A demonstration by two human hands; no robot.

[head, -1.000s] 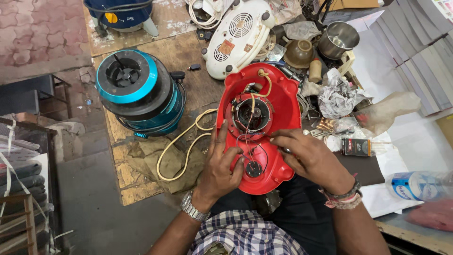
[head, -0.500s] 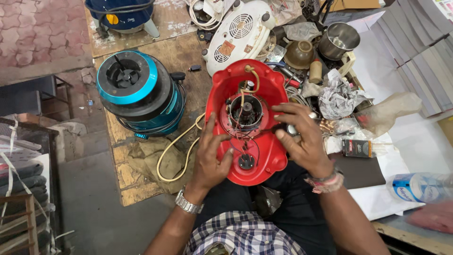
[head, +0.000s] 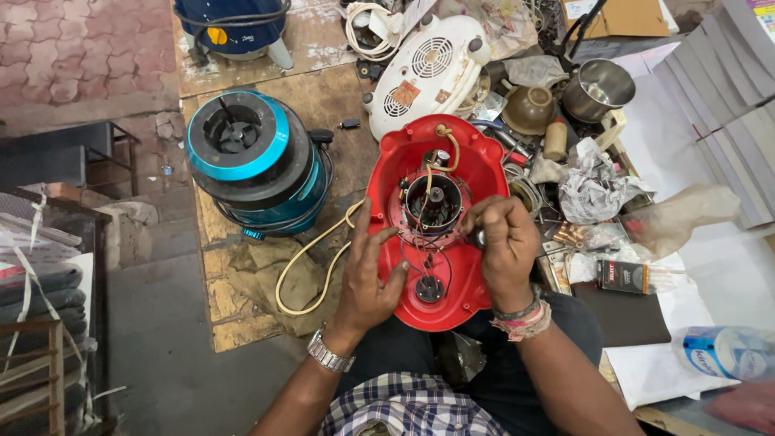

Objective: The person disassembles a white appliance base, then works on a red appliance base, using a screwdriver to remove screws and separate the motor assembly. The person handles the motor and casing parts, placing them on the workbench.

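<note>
Head view looks down on a cluttered wooden workbench point(head: 323, 97), where the red appliance base point(head: 420, 161) lies upside down, its lower edge resting on the person's lap. Beside it to the left stands a blue-ringed mixer base point(head: 250, 161), with a white appliance point(head: 428, 69) above. A cream power cord point(head: 311, 250) loops off the red housing's left edge. Since a second ago the housing has been tilted and re-seated, and both hands have shifted upward toward the exposed motor point(head: 434, 202). The left hand point(head: 367, 278) spreads open, fingers braced against the shell. The right hand point(head: 504, 246) is curled narrowly, pinching something small near the dark wires point(head: 420, 242); what exactly cannot be told. Work appears to have moved to the wiring.
</note>
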